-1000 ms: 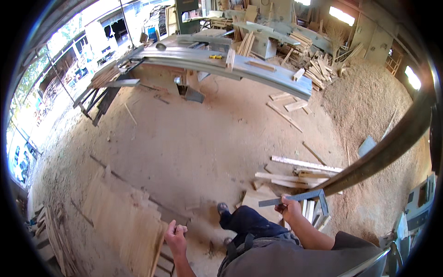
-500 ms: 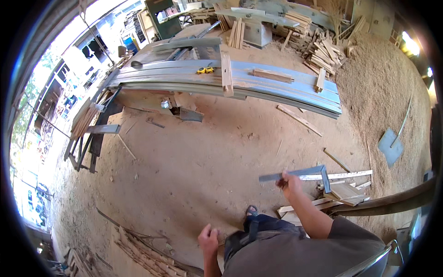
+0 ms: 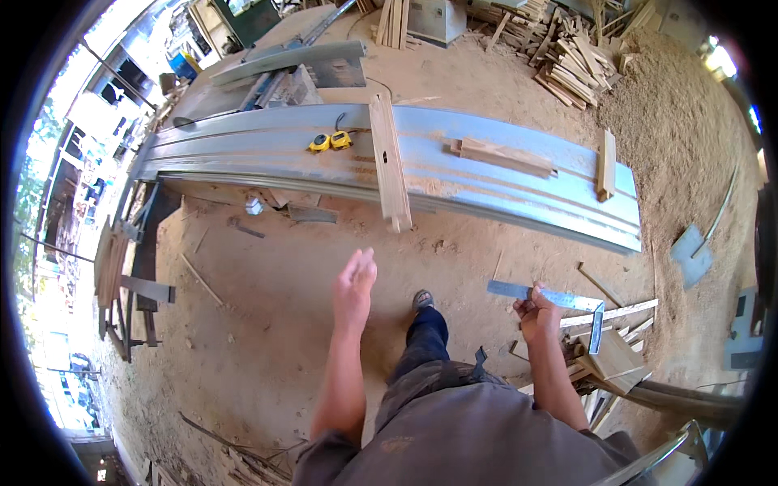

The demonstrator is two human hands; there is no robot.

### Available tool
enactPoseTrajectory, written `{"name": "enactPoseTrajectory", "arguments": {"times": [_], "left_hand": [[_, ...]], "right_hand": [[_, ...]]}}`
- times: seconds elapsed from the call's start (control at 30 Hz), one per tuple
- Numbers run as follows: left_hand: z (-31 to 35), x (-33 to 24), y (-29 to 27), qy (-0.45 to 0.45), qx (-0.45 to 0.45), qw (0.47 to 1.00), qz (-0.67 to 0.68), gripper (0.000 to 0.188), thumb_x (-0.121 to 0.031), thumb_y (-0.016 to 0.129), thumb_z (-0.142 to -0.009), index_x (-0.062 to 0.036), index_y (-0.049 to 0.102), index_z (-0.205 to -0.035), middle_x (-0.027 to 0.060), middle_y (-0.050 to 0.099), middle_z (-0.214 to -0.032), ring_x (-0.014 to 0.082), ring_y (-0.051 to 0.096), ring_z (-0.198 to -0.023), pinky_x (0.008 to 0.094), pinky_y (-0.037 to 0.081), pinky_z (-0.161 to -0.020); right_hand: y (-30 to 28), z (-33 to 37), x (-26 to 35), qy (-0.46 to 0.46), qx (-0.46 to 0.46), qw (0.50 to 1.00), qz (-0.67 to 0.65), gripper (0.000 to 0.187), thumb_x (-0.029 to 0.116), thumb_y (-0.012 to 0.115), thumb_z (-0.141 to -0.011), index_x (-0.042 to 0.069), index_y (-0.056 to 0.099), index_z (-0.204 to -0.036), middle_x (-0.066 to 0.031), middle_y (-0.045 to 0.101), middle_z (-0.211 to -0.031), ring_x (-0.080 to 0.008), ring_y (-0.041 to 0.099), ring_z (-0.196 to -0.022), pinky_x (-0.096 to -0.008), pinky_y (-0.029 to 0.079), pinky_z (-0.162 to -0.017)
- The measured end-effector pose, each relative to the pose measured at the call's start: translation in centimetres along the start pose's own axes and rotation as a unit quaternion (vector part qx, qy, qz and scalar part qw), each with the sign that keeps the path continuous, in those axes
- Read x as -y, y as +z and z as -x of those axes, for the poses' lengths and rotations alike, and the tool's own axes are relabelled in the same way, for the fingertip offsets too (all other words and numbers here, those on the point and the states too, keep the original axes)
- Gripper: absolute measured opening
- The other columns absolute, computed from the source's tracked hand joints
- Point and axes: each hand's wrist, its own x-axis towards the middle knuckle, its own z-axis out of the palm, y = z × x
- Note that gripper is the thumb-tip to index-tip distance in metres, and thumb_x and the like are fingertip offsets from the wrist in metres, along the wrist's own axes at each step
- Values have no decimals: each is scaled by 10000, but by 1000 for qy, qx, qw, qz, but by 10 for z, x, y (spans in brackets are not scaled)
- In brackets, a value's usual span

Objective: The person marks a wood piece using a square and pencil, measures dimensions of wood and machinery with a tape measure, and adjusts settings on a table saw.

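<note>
My right hand [image 3: 538, 316] is closed around the blade of a metal try square [image 3: 577, 300]. The square's shorter arm hangs down at the blade's right end, above a stack of wood offcuts [image 3: 609, 356]. In front of me my left hand [image 3: 355, 279] is raised and holds nothing, its fingers stretched out. Beyond it, a wooden piece with a small slot [image 3: 390, 162] lies across the long metal sliding table [image 3: 284, 128], its near end jutting past the edge. Two yellow tape measures [image 3: 331, 142] rest to its left. To its right lie a wooden rail [image 3: 504, 157] and a short wood block [image 3: 606, 166].
Sawdust [image 3: 656, 121] is heaped at the right, with a shovel [image 3: 691, 255] on it. Scrap wood [image 3: 575, 65] is piled at the back. A rack with boards [image 3: 111, 263] stands at the left. Loose sticks [image 3: 201, 279] lie on the dirt floor.
The sliding table is nearer in view as I have stepped toward it. My left hand has risen and reached forward, its fingers straightening. The try square stays in my right hand, now further right.
</note>
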Motion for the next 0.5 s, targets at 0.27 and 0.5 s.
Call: {"name": "enactPoseTrajectory", "arguments": {"times": [0.27, 0.5], "left_hand": [[-195, -11, 56, -12, 47, 984, -174, 1001, -264, 804, -836, 123, 237, -1564, 302, 365, -1595, 347, 381, -1488, 401, 314, -1211], [-196, -14, 70, -10, 40, 973, -227, 1111, -238, 856, -786, 120, 163, -1577, 313, 445, -1521, 340, 460, -1420, 397, 385, -1152]], "right_hand": [[147, -77, 4, 36, -8, 999, 28, 275, 130, 633, -986, 51, 597, -1247, -74, 632, -969, -260, 635, -789, -440, 556, -753], [247, -154, -11, 62, 69, 992, 81, 217, 103, 637, -979, 41, 602, -1184, -113, 654, -979, -281, 662, -812, -437, 573, -726]]}}
